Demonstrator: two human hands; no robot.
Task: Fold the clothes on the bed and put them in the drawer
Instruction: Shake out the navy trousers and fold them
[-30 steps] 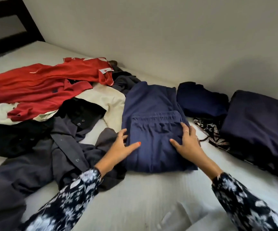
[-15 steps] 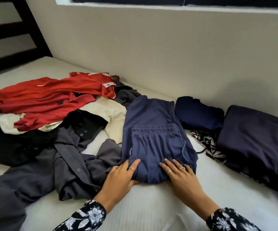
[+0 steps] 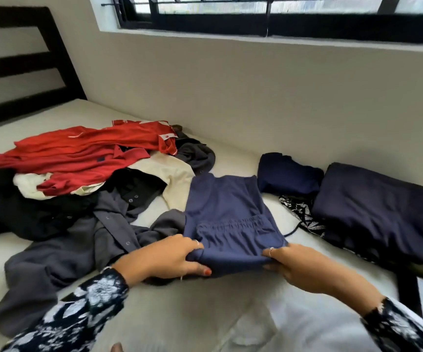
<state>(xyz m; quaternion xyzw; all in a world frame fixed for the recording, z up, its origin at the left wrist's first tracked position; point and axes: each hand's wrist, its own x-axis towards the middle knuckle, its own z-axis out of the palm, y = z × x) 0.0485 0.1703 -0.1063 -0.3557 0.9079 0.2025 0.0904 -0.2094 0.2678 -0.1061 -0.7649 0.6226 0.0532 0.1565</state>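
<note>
Both hands on near edge of folded navy trousers [image 3: 228, 219], on the bed [image 3: 180, 308] just ahead of the person

L hand [image 3: 164, 260] grips near-left corner: fingers curled over top of cloth, thumb w/ red nail tucked under the edge. R hand [image 3: 299, 268] grips near-right corner, fingers curled under, ringed finger on top. Near edge lifted slightly off mattress btwn the two hands; elastic waistband showing just beyond the fingers, a dark drawstring trailing out past the R hand

Left of L hand: grey button shirt [image 3: 60, 255] spread loose, one sleeve touching the trousers' left side. Beyond it, heap of unfolded clothes: black garment [image 3: 15, 207], cream garment [image 3: 175, 179], red shirt [image 3: 83, 153] on top. Dark grey piece [image 3: 195, 153] at far end of heap, near the wall

Right of R hand & farther off: large folded dark navy garment [image 3: 373, 209] lying over a black-and-white patterned cloth [image 3: 299, 212]. Smaller folded navy item [image 3: 289, 174] behind that, apart from the trousers

Floral black-and-white sleeves on both forearms. Dark slatted headboard [image 3: 22, 62] far left, barred window [image 3: 268, 13] above the wall. Drawer not in frame
</note>
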